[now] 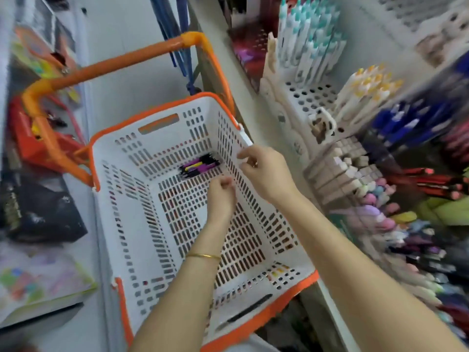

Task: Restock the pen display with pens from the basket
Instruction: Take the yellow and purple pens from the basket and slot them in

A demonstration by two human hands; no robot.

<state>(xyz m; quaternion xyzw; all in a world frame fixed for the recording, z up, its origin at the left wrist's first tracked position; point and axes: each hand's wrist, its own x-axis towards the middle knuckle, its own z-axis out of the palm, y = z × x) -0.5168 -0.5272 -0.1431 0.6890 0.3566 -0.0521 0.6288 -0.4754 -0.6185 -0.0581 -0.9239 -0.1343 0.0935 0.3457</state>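
Note:
A white basket with an orange rim (256, 323) stands beside the shelf. A small bundle of pens (199, 165), black with purple and yellow, lies in its far right corner. My left hand (220, 199) is down inside the basket just short of the pens, its fingers curled with nothing visible in them. My right hand (264, 171) hovers at the basket's right wall near the rim, thumb and forefinger held loosely apart and empty. The pen display (312, 97) fills the shelf on the right, with white perforated holders of upright pens.
The basket's orange handle (121, 59) arches up at the far left. Teal-capped pens (308, 34), yellow-capped pens (365, 90), blue pens (403, 123) and pastel pens (380, 199) crowd the shelf. Notebooks and red packs lie on a low shelf at the left (38, 148).

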